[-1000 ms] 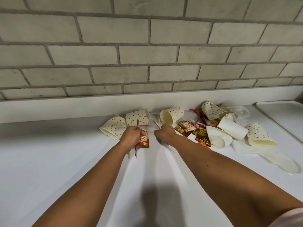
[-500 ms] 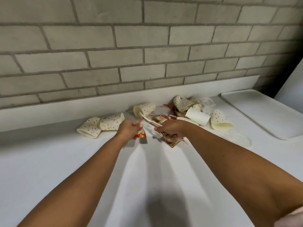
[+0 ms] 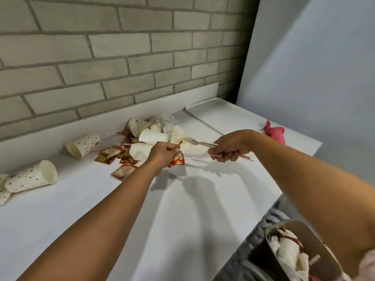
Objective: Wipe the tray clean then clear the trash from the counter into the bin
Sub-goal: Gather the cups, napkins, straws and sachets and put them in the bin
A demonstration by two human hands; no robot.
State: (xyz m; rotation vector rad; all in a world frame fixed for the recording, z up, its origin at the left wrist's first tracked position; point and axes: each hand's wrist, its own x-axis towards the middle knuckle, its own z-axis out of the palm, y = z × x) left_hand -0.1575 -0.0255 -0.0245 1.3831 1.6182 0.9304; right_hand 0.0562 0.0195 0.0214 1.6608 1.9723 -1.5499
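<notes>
My left hand (image 3: 162, 154) grips a red sauce packet (image 3: 178, 159) and a thin red straw (image 3: 178, 144) above the white counter (image 3: 121, 209). My right hand (image 3: 231, 146) holds a white plastic fork (image 3: 195, 141) and some straws, lifted off the counter to the right of the trash pile. Dotted paper cups (image 3: 83, 145) and brown sauce packets (image 3: 123, 171) lie scattered along the wall. The white tray (image 3: 223, 116) lies at the counter's far right end. The bin (image 3: 294, 246) stands below the counter's right edge, holding crumpled trash.
A pink cloth (image 3: 275, 131) lies on the counter next to the tray. A grey brick wall (image 3: 101, 57) backs the counter and a pale wall panel (image 3: 314, 78) closes off the right side. More dotted cups (image 3: 30, 177) lie at the far left.
Both hands have lifted from the pile and swung right with their trash. My view has turned right, bringing the bin, the pink cloth and the side wall into sight.
</notes>
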